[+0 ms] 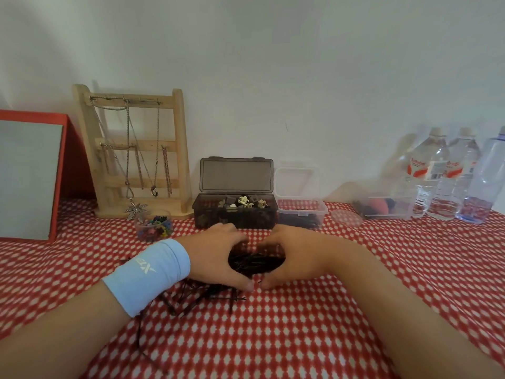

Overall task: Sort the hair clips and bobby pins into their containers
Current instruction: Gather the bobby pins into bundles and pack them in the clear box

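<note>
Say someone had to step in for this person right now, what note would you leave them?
The left hand and right hand both cup the bobby pin pile on the tablecloth, thumbs nearly touching.
Done: the dark box, lid up, holds hair clips; the open clear tub beside it already holds dark pins.
To do: move the pile to the clear tub, then gather the loose pins by the left wrist.
</note>
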The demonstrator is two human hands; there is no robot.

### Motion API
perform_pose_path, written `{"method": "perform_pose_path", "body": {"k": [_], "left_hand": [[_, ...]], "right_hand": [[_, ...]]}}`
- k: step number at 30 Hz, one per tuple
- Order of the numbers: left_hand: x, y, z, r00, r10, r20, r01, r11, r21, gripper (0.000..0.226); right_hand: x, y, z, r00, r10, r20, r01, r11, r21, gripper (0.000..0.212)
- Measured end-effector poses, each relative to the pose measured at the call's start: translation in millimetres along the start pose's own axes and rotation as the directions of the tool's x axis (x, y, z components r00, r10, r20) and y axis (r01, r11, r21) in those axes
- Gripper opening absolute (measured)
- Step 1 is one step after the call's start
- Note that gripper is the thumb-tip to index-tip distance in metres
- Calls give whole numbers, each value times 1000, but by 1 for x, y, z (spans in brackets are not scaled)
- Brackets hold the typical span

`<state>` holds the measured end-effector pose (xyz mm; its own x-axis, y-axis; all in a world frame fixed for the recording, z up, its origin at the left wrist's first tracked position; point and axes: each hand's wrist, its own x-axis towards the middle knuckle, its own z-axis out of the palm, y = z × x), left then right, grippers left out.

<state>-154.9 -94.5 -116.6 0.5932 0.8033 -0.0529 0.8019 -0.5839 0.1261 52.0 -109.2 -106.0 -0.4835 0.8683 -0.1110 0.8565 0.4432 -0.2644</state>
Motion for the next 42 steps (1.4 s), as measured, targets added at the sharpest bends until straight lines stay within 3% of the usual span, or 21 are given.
{"method": "perform_pose_path", "body": {"k": [2,6,10,15,20,25,29,37,42], "left_hand": [[-2,-2,-2,1000,-5,30,5,1000,19,83],[-1,1,1,997,22,-72,-28,996,-80,62],[-3,0,3,992,-36,-123,7,973,-229,78],[-4,-4,3,990,-94,-107,79,988,-135,78],[-5,-7,6,990,-86,-111,60,973,-222,83],[-5,-13,11,979,-81,-189,25,959,-282,54],[-5,-16,14,972,-88,-219,9,941,-338,38],[-2,-13,8,924,-115,-365,-84,869,-488,12],[-1,-8,10,942,-115,-315,-67,855,-514,24]], "right_hand": [[2,0,1,1000,-2,0,2,999,-45,62],[5,1,4,997,-43,-58,42,999,-16,59],[10,0,8,993,-75,-92,71,996,-47,66],[13,-5,13,990,-115,-79,103,984,-147,57],[17,-14,15,995,-94,-44,85,982,-167,47],[22,-15,10,1000,14,9,-11,974,-227,40],[8,-2,4,998,-8,-57,3,997,-79,26],[-2,13,-6,994,64,-93,-49,987,154,26],[-6,13,-9,993,114,-43,-91,928,361,24]]}}
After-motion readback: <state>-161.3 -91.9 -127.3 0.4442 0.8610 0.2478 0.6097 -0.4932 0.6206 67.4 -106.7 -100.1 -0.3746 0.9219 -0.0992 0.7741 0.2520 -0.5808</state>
